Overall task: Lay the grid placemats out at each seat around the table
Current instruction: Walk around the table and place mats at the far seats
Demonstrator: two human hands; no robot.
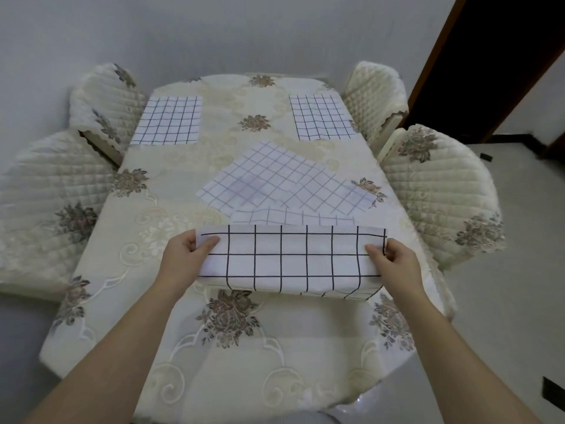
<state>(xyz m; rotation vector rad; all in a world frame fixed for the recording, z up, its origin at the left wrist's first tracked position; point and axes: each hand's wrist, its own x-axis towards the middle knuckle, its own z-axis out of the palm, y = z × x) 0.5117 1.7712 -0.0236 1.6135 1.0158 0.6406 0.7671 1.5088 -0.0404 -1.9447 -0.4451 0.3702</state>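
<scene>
I hold a white grid placemat (290, 258) lifted above the table, its lower part hanging toward me. My left hand (186, 255) pinches its left edge and my right hand (391, 258) pinches its right edge. Just behind it lies another placemat (290, 217), partly hidden, with a skewed placemat (284, 179) overlapping it in the table's middle right. One placemat (168, 120) lies flat at the far left seat and one placemat (321, 117) at the far right seat.
The table (137, 240) wears a cream floral cloth. Two quilted chairs stand on the left (46, 209) (104, 99) and two on the right (443, 194) (376, 90). A dark doorway (504, 56) opens at the far right.
</scene>
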